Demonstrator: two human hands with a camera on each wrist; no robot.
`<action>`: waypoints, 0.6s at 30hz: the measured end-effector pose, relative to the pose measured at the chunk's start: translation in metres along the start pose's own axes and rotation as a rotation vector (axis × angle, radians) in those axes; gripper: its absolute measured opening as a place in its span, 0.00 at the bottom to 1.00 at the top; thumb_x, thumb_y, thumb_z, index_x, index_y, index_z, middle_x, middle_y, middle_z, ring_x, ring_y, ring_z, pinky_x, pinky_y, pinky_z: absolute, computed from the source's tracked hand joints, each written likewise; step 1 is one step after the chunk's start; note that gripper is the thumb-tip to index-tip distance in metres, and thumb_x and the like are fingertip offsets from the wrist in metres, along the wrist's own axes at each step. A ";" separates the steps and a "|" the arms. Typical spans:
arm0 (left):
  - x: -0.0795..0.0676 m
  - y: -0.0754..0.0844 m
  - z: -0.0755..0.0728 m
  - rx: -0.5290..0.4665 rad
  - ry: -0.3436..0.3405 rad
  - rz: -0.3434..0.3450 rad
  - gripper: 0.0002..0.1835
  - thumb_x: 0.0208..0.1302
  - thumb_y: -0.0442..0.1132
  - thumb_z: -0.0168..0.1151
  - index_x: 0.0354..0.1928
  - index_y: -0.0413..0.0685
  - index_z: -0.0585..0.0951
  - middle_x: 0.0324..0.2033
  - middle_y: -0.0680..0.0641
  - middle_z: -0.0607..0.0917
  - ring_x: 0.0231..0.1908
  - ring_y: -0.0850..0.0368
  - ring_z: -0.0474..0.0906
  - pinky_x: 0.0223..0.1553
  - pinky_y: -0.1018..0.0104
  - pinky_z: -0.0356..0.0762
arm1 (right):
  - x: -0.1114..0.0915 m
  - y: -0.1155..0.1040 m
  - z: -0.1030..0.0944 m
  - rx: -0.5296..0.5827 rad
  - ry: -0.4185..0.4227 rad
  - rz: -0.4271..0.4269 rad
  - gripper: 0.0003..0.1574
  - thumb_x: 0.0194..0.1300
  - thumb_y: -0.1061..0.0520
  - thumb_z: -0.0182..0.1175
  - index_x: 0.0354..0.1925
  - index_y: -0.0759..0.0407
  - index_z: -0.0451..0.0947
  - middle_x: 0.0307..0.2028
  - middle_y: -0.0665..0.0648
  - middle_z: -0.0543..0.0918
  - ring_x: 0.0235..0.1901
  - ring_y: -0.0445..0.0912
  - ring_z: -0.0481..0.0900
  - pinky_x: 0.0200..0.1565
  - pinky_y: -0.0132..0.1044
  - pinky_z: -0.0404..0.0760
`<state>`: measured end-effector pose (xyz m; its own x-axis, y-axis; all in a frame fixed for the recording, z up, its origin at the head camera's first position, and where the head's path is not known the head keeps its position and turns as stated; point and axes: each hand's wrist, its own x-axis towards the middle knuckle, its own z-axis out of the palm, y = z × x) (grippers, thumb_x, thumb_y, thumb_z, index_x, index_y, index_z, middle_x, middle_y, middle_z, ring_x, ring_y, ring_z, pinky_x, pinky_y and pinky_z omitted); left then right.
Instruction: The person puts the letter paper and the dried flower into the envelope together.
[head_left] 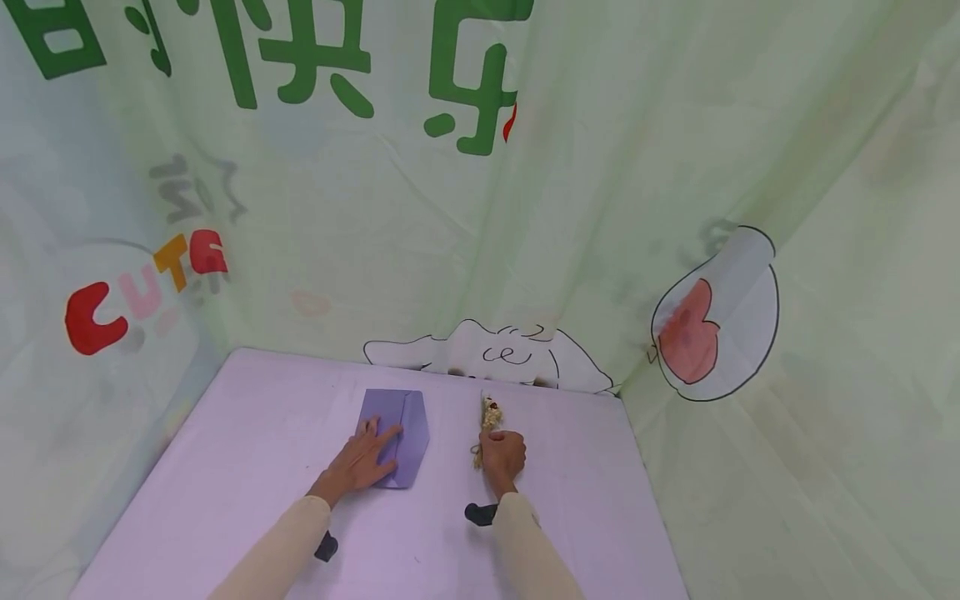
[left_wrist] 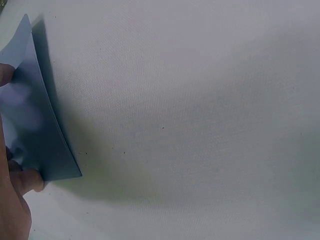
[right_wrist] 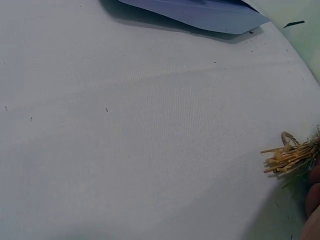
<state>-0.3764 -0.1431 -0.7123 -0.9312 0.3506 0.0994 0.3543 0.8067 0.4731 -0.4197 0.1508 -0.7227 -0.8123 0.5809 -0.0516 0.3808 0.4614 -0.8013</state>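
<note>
A purple paper envelope point(head_left: 412, 454) lies on the left part of the table, its pointed flap side facing right. My left hand point(head_left: 363, 458) rests on it with fingers spread across the paper. In the left wrist view the envelope point(left_wrist: 37, 120) shows its long edge and a shadow along it, with fingertips on its face. My right hand point(head_left: 504, 457) grips a small bunch of dried flowers point(head_left: 491, 414), its pale and red heads pointing away from me. In the right wrist view the cut straw-like stems point(right_wrist: 290, 159) and a twine loop stick out beyond the curled fingers.
The table has a pale lilac cover point(head_left: 262, 433). Behind and on both sides hangs a pale printed curtain point(head_left: 405, 250) with green characters, coloured letters and cartoon drawings. Black wrist pieces point(head_left: 481, 514) show by the cream sleeves point(head_left: 528, 550).
</note>
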 end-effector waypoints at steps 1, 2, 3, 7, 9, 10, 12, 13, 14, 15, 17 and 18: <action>0.000 0.000 -0.001 -0.002 0.006 0.003 0.33 0.69 0.47 0.68 0.75 0.48 0.76 0.72 0.18 0.69 0.69 0.21 0.70 0.59 0.27 0.77 | -0.001 -0.001 0.000 0.003 0.001 -0.004 0.12 0.63 0.56 0.73 0.35 0.66 0.90 0.35 0.65 0.92 0.37 0.59 0.88 0.50 0.58 0.84; 0.000 0.000 -0.001 0.001 0.012 0.009 0.33 0.69 0.47 0.68 0.74 0.48 0.76 0.72 0.18 0.70 0.68 0.21 0.71 0.58 0.27 0.78 | -0.001 -0.001 -0.001 0.010 0.002 -0.009 0.12 0.63 0.56 0.73 0.35 0.66 0.90 0.35 0.65 0.92 0.37 0.59 0.88 0.50 0.59 0.84; 0.000 0.000 -0.001 0.000 0.018 0.011 0.33 0.68 0.47 0.69 0.74 0.48 0.77 0.72 0.18 0.70 0.68 0.21 0.71 0.58 0.26 0.78 | -0.001 -0.002 -0.001 0.013 0.004 -0.013 0.12 0.63 0.56 0.73 0.35 0.66 0.91 0.35 0.65 0.92 0.37 0.59 0.88 0.50 0.59 0.84; 0.000 0.000 0.001 0.001 0.015 0.007 0.33 0.68 0.47 0.69 0.74 0.49 0.77 0.72 0.18 0.70 0.68 0.22 0.71 0.58 0.27 0.78 | -0.003 -0.002 -0.001 0.021 0.010 -0.021 0.12 0.63 0.57 0.73 0.35 0.66 0.91 0.35 0.65 0.93 0.37 0.60 0.88 0.51 0.59 0.84; 0.000 0.000 0.001 0.005 0.004 -0.003 0.33 0.68 0.47 0.69 0.74 0.49 0.77 0.73 0.19 0.69 0.69 0.22 0.70 0.58 0.28 0.78 | -0.003 0.000 0.000 0.025 0.008 -0.034 0.12 0.63 0.56 0.73 0.35 0.66 0.91 0.34 0.65 0.93 0.37 0.59 0.88 0.51 0.59 0.84; 0.000 0.001 0.001 0.006 -0.001 -0.005 0.33 0.68 0.47 0.69 0.75 0.49 0.76 0.73 0.19 0.69 0.69 0.22 0.70 0.59 0.28 0.78 | -0.003 0.000 0.000 0.028 0.008 -0.038 0.12 0.63 0.56 0.73 0.35 0.66 0.91 0.34 0.64 0.93 0.36 0.59 0.88 0.50 0.59 0.84; 0.000 0.001 0.001 0.017 -0.007 -0.005 0.33 0.69 0.47 0.69 0.75 0.49 0.76 0.73 0.19 0.69 0.69 0.22 0.70 0.59 0.28 0.78 | -0.003 -0.001 0.001 0.029 0.010 -0.046 0.11 0.63 0.56 0.73 0.34 0.65 0.91 0.33 0.63 0.93 0.35 0.57 0.88 0.49 0.58 0.85; 0.000 0.001 0.000 0.016 -0.005 -0.003 0.33 0.69 0.47 0.69 0.75 0.49 0.76 0.73 0.19 0.69 0.69 0.23 0.70 0.59 0.28 0.78 | -0.003 -0.003 0.001 0.033 0.012 -0.050 0.11 0.63 0.56 0.73 0.34 0.65 0.91 0.33 0.63 0.93 0.34 0.57 0.88 0.49 0.58 0.85; 0.000 0.001 0.000 0.014 -0.001 0.000 0.33 0.69 0.46 0.69 0.74 0.49 0.77 0.72 0.19 0.69 0.69 0.22 0.70 0.58 0.28 0.78 | -0.004 -0.004 0.001 0.038 0.011 -0.054 0.11 0.63 0.55 0.73 0.34 0.64 0.92 0.32 0.63 0.93 0.34 0.56 0.88 0.48 0.57 0.85; 0.000 0.001 0.000 0.014 -0.003 0.000 0.33 0.69 0.46 0.69 0.75 0.49 0.76 0.72 0.19 0.69 0.69 0.22 0.70 0.59 0.29 0.78 | -0.005 -0.006 0.001 0.044 0.012 -0.053 0.11 0.63 0.56 0.74 0.34 0.64 0.91 0.32 0.63 0.92 0.33 0.56 0.88 0.47 0.57 0.85; 0.001 0.000 0.000 0.012 -0.006 0.000 0.33 0.70 0.46 0.68 0.75 0.50 0.76 0.72 0.19 0.69 0.69 0.22 0.70 0.59 0.28 0.77 | -0.008 -0.010 0.003 0.062 0.010 -0.052 0.11 0.62 0.55 0.74 0.33 0.64 0.92 0.32 0.62 0.92 0.34 0.56 0.88 0.47 0.56 0.85; 0.001 0.000 0.001 0.007 -0.001 0.002 0.33 0.69 0.46 0.69 0.75 0.49 0.76 0.72 0.19 0.69 0.69 0.22 0.70 0.59 0.28 0.77 | -0.009 -0.012 0.003 0.072 0.005 -0.054 0.11 0.62 0.55 0.75 0.33 0.64 0.92 0.32 0.62 0.93 0.34 0.56 0.88 0.47 0.56 0.85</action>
<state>-0.3776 -0.1424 -0.7129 -0.9305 0.3525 0.0995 0.3565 0.8094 0.4666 -0.4183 0.1382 -0.7147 -0.8282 0.5604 -0.0045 0.3040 0.4425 -0.8437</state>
